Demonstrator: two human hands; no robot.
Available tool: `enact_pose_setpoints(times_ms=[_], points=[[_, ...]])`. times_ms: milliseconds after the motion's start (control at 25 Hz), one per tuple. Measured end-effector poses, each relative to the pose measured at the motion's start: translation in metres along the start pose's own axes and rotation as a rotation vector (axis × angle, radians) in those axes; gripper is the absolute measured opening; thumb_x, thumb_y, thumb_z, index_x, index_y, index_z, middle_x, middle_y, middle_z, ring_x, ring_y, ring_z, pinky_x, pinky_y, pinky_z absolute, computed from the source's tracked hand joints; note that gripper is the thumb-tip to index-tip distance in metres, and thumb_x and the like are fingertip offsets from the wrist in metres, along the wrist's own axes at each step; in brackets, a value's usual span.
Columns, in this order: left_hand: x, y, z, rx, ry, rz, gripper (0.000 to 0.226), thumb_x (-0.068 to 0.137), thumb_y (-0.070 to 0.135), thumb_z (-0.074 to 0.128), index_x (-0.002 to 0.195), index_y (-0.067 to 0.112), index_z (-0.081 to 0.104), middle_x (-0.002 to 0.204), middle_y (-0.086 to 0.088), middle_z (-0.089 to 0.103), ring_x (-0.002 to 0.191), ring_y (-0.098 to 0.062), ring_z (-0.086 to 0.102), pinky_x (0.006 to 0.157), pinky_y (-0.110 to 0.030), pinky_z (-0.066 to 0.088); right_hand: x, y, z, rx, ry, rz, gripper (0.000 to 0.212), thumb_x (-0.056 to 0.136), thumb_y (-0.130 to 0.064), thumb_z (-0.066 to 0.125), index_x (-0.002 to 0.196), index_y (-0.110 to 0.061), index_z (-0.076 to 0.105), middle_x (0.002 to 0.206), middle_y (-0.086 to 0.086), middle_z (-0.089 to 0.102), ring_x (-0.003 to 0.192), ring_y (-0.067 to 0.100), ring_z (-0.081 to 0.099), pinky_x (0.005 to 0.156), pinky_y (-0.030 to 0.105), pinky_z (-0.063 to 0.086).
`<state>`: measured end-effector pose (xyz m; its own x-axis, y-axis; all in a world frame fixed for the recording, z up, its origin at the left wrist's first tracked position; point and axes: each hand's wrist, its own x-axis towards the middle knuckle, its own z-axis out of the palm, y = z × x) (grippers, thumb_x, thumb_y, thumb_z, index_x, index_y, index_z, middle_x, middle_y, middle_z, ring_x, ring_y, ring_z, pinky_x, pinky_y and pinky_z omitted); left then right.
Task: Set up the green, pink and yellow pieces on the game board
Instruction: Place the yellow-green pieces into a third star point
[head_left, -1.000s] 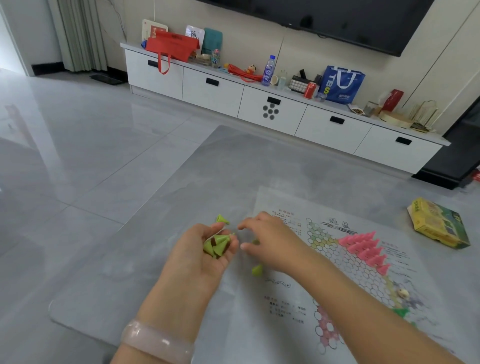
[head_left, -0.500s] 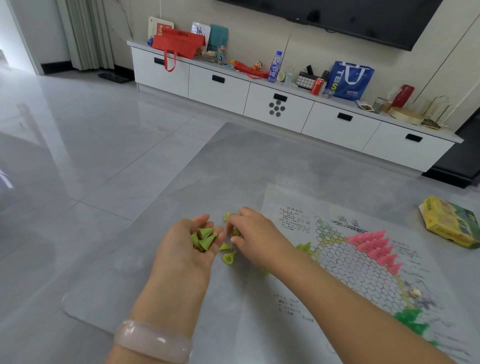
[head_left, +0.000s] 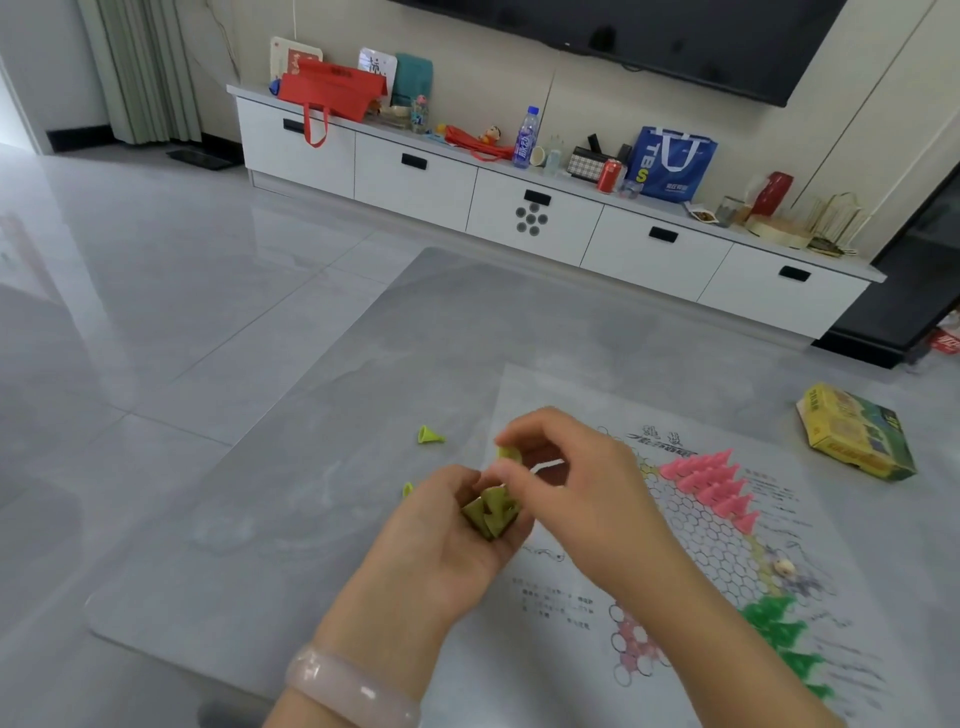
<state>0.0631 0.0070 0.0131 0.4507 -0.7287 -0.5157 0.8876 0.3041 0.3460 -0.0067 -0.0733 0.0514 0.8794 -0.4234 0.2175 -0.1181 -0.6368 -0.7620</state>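
Observation:
The paper game board (head_left: 691, 566) lies flat on the grey table. Pink cone pieces (head_left: 709, 480) stand in a triangle at its upper right, and green pieces (head_left: 779, 631) fill a corner at the lower right. My left hand (head_left: 441, 535) is cupped palm up and holds several yellow-green cone pieces (head_left: 491, 512). Right above it, my right hand (head_left: 566, 478) pinches one yellow-green piece (head_left: 506, 453) between thumb and fingertips. One loose yellow-green piece (head_left: 428, 435) lies on its side on the table, left of the board; another (head_left: 408, 489) peeks out beside my left hand.
A yellow game box (head_left: 857, 434) lies on the table right of the board. The table edge (head_left: 156, 642) runs along the lower left. A white TV cabinet (head_left: 530, 218) with bags and bottles stands across the tiled floor.
My right hand has lifted a yellow-green piece off the table and now holds it above my cupped left palm. The camera has shifted a little.

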Motion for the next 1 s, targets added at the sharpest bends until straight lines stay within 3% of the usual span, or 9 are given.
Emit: enact_pose_setpoints(times_ms=[80, 200, 320, 400, 480, 560, 640, 800, 1000], points=[[-0.001, -0.003, 0.004, 0.035, 0.018, 0.001, 0.015, 0.085, 0.001, 0.045, 0.082, -0.005, 0.058, 0.076, -0.016, 0.055, 0.063, -0.024, 0.054, 0.052, -0.027, 0.055, -0.004, 0.005, -0.017, 0.146, 0.142, 0.059, 0.013, 0.079, -0.012, 0.065, 0.082, -0.025, 0.064, 0.077, -0.009, 0.067, 0.072, 0.000, 0.063, 0.063, 0.011, 0.050], [-0.001, -0.008, 0.009, 0.145, 0.059, 0.066, 0.008, 0.085, -0.001, 0.052, 0.081, -0.005, 0.058, 0.074, -0.014, 0.052, 0.058, -0.020, 0.052, 0.045, -0.020, 0.053, -0.015, 0.029, -0.036, 0.162, 0.333, 0.175, 0.013, 0.083, -0.022, 0.060, 0.083, -0.035, 0.063, 0.077, -0.011, 0.067, 0.069, 0.002, 0.062, 0.062, 0.014, 0.051], [0.000, -0.010, 0.012, 0.292, 0.092, 0.187, 0.013, 0.088, 0.007, 0.051, 0.077, 0.002, 0.056, 0.065, -0.007, 0.050, 0.046, -0.012, 0.046, 0.035, -0.015, 0.040, -0.026, 0.059, -0.040, 0.224, 0.499, 0.341, 0.012, 0.085, -0.028, 0.055, 0.076, -0.025, 0.063, 0.066, -0.005, 0.062, 0.058, 0.008, 0.054, 0.059, 0.020, 0.043], [0.001, -0.010, 0.013, 0.341, 0.101, 0.230, 0.020, 0.090, 0.014, 0.050, 0.073, 0.006, 0.054, 0.060, -0.003, 0.048, 0.039, -0.008, 0.042, 0.032, -0.013, 0.032, -0.026, 0.075, -0.041, 0.278, 0.523, 0.452, 0.016, 0.086, -0.027, 0.055, 0.076, -0.016, 0.060, 0.062, 0.000, 0.058, 0.052, 0.005, 0.050, 0.061, 0.025, 0.042], [0.002, -0.010, 0.014, 0.399, 0.125, 0.263, 0.023, 0.091, 0.017, 0.049, 0.071, 0.007, 0.054, 0.061, -0.002, 0.048, 0.038, -0.007, 0.042, 0.033, -0.013, 0.031, -0.024, 0.084, -0.043, 0.482, 0.505, 0.543, 0.012, 0.087, -0.020, 0.056, 0.079, -0.012, 0.057, 0.068, 0.004, 0.062, 0.054, 0.007, 0.054, 0.059, 0.023, 0.048], [0.005, -0.010, 0.014, 0.393, 0.151, 0.278, 0.024, 0.091, 0.018, 0.049, 0.073, 0.004, 0.057, 0.066, -0.005, 0.051, 0.044, -0.009, 0.047, 0.036, -0.014, 0.040, -0.020, 0.086, -0.044, 0.787, 0.459, 0.575, 0.007, 0.087, -0.011, 0.054, 0.080, -0.010, 0.055, 0.079, 0.009, 0.066, 0.061, 0.010, 0.062, 0.057, 0.017, 0.054], [0.009, -0.009, 0.012, 0.327, 0.157, 0.235, 0.019, 0.090, 0.013, 0.051, 0.079, 0.000, 0.059, 0.075, -0.010, 0.055, 0.057, -0.015, 0.053, 0.042, -0.016, 0.049, -0.018, 0.087, -0.044, 0.865, 0.433, 0.581, 0.006, 0.088, -0.008, 0.053, 0.083, -0.010, 0.055, 0.084, 0.011, 0.069, 0.069, 0.014, 0.066, 0.062, 0.019, 0.056], [0.012, -0.011, 0.010, 0.323, 0.096, 0.183, 0.016, 0.087, -0.007, 0.046, 0.085, -0.003, 0.061, 0.087, -0.016, 0.058, 0.075, -0.020, 0.060, 0.052, -0.020, 0.056, -0.016, 0.095, -0.040, 0.356, 0.438, 0.532, 0.006, 0.088, -0.016, 0.055, 0.089, -0.021, 0.058, 0.089, -0.002, 0.066, 0.083, 0.014, 0.063, 0.072, 0.022, 0.049], [0.007, -0.011, 0.012, 0.498, 0.064, 0.276, 0.011, 0.086, 0.000, 0.052, 0.083, 0.004, 0.062, 0.069, -0.005, 0.064, 0.050, -0.006, 0.061, 0.048, -0.012, 0.051, -0.012, 0.111, -0.032, -0.010, 0.380, 0.406, 0.009, 0.085, -0.014, 0.058, 0.092, -0.020, 0.062, 0.081, -0.014, 0.059, 0.076, -0.002, 0.054, 0.063, 0.008, 0.036]])
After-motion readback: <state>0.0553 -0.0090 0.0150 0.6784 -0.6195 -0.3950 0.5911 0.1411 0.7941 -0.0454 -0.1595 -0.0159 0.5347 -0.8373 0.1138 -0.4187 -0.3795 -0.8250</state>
